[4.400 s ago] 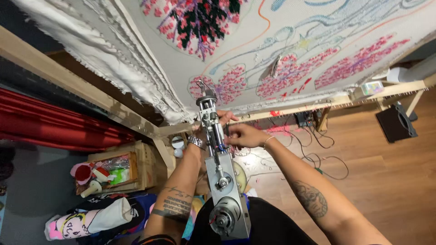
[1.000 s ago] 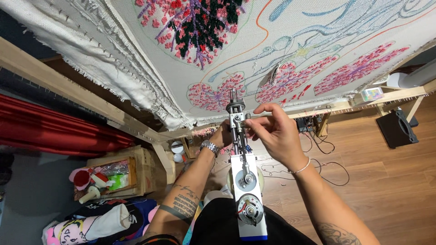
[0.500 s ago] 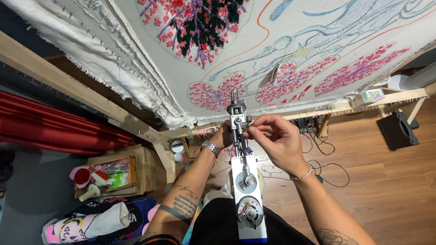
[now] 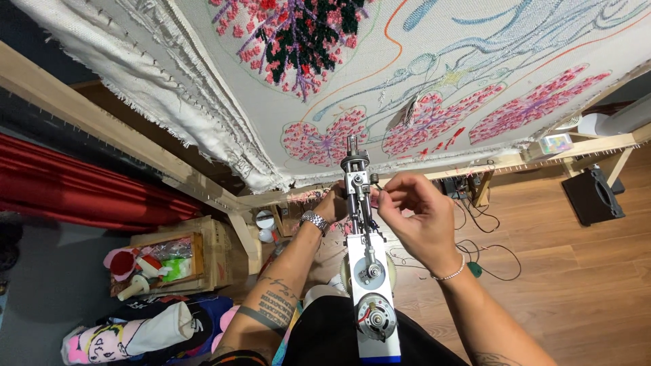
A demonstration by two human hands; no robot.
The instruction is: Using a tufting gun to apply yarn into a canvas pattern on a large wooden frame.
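Below the stretched cloth (image 4: 475, 74), tufting gun (image 4: 366, 271) points up, tip just short of it. Left hand (image 4: 333, 205) grips the gun's far side; right hand (image 4: 413, 217) pinches narrow at the needle. Pink and black patches filled; blue outlines bare.

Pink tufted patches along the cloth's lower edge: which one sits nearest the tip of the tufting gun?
The leftmost pink patch, just above the tufting gun tip. The other two lie farther right, beyond the right hand.
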